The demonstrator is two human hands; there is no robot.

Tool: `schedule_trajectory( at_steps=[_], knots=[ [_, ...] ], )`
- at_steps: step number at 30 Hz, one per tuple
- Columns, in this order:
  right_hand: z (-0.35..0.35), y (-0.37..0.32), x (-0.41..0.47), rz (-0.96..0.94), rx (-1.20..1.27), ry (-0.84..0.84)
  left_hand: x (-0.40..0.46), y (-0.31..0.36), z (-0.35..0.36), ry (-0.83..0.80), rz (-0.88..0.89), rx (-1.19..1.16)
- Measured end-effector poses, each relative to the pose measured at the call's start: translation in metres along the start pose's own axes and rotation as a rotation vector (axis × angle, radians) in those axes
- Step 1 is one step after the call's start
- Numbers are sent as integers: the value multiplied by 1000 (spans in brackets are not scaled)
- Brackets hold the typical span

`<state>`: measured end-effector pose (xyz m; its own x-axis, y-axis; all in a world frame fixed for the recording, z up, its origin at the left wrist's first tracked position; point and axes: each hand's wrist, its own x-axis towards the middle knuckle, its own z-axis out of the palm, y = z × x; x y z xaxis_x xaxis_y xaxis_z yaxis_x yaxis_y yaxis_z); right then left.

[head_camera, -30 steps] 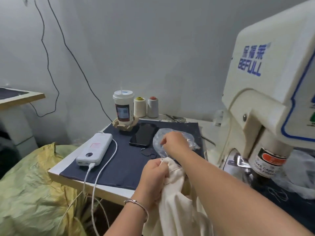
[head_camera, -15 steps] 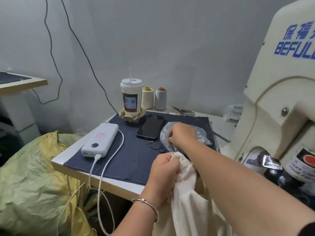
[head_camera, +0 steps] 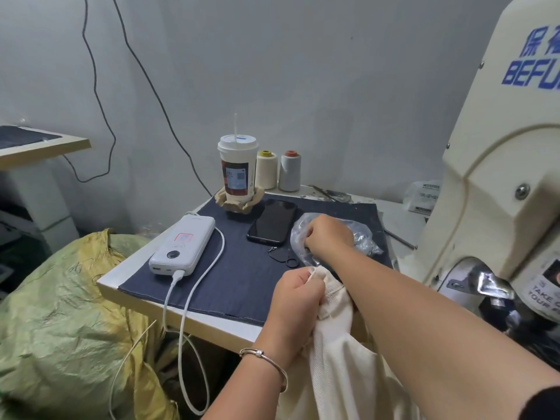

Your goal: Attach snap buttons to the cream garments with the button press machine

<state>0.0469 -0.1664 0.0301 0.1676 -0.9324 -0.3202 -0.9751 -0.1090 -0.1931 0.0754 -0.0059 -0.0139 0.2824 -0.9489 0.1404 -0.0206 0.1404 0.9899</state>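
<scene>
Garment [head_camera: 336, 344]: cream, bunched below table edge [head_camera: 212, 325], my left hand [head_camera: 295, 301] gripping its top hem. My right hand [head_camera: 328, 236] reaches into the plastic bag [head_camera: 363, 237] beside the phone [head_camera: 272, 221], fingers curled; what they pinch, I cannot tell. Press [head_camera: 497, 177] stands right.

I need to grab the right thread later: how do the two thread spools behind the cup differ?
The left spool has a yellow cap and cream thread; the right spool has a red-orange cap and pale grey thread. The left spool stands next to the cup; the right spool stands farther from it. Both stand upright against the wall and look similar in size.
</scene>
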Motion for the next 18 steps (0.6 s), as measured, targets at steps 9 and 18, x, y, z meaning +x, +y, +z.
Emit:
schedule_trajectory(
  at_steps=[9, 18],
  knots=[
    [1, 28, -53, -69, 432, 538, 1, -2, -1, 22, -10, 2],
    [42, 123, -232, -442, 734, 647, -10, 16, 17, 54, -99, 5]
  ],
)
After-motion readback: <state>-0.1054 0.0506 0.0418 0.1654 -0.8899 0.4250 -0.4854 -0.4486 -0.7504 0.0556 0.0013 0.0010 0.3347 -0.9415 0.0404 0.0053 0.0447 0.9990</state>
